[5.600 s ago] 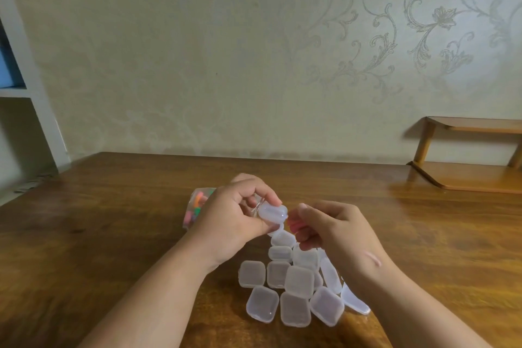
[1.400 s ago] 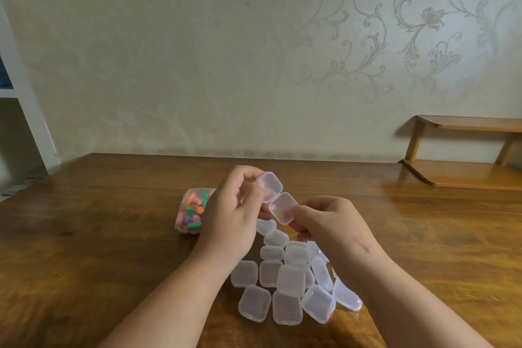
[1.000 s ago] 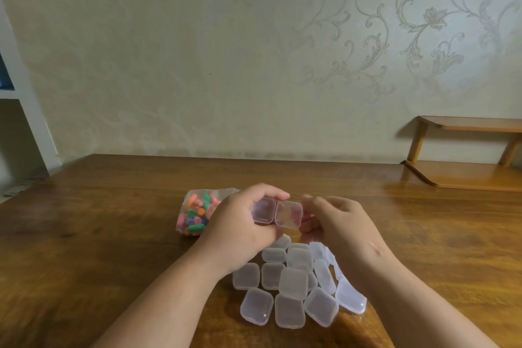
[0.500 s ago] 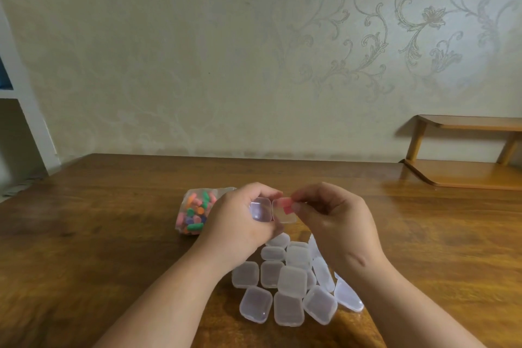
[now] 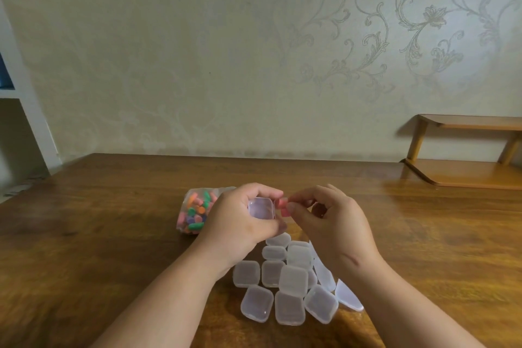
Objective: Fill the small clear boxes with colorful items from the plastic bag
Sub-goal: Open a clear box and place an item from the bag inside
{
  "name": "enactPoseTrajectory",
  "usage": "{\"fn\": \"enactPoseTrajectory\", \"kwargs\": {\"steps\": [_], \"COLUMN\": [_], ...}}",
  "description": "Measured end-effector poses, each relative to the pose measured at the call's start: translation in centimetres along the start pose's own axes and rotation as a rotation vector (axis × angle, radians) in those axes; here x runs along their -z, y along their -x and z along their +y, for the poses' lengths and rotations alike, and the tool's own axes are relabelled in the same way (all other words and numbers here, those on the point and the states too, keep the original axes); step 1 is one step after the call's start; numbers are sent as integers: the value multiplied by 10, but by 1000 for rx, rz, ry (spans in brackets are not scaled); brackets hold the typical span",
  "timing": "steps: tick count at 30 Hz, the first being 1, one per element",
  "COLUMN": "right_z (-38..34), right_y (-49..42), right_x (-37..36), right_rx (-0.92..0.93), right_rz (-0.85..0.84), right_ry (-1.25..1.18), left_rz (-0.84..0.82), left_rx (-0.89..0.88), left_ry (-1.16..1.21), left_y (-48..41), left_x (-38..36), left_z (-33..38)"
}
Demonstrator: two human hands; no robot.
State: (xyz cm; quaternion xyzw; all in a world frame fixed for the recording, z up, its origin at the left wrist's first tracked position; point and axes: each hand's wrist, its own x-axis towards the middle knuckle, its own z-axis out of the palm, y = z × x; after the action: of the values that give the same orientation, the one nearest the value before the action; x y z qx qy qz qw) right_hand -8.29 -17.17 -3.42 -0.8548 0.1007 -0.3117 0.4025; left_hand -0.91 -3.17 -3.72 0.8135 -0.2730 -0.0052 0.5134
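Observation:
My left hand grips an opened small clear box above the table, its hollow facing me. My right hand pinches a pink item between thumb and forefinger right at the box's right half. A plastic bag of colorful items lies on the table just left of my left hand, partly hidden behind it. Several shut small clear boxes lie clustered on the table below my hands.
The wooden table reaches to the wall at the back. A low wooden shelf stands at the back right. A white shelving unit stands at the far left.
The box was shut, then my hands opened it. My right hand brought a pink item up to the box's right half, where it stays now.

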Motion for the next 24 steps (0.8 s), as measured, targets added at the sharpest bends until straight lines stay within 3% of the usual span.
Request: {"fn": "enactPoseTrajectory", "kwargs": {"steps": [8, 24], "right_z": [-7, -10], "right_y": [0, 1], "right_x": [6, 6], "right_rx": [-203, -290], "right_rz": [-44, -97], "right_ry": [-191, -407], "left_rz": [-13, -53], "left_rx": [-46, -50], "left_ry": [7, 60], "left_y": [2, 1], "left_x": [0, 2], "left_z": [4, 2]}}
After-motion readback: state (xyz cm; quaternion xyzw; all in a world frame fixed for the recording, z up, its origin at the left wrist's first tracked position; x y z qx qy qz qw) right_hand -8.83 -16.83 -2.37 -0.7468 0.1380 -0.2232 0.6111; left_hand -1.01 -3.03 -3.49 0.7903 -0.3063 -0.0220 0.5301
